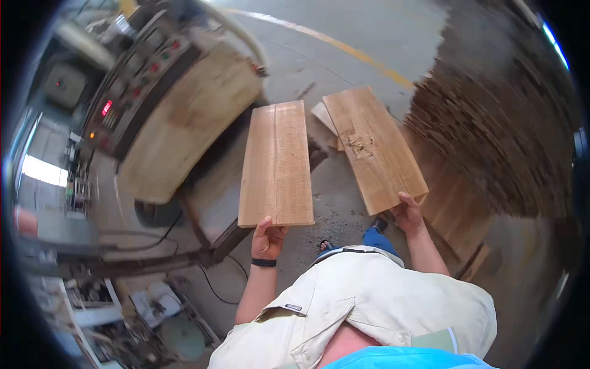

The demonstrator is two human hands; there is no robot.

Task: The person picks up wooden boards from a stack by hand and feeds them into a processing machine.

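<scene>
My left hand (268, 240) grips the near end of a light brown wooden board (276, 166), thumb on top and fingers underneath. A thin lengthwise line runs down this board's face. In my right hand (407, 213) is a second wooden board (382, 161), pinched by its near right corner and tilted so that its far end leans left. A rough, dark-edged knot (361, 146) marks its upper face. The two boards are held apart, side by side, above the floor.
A machine control panel (132, 86) with buttons and a red display stands at left, beside a large pale panel (196, 117). A tall stack of thin wooden boards (491, 117) rises at right. More planks (458, 212) lie below it. A yellow line (369, 58) crosses the grey floor.
</scene>
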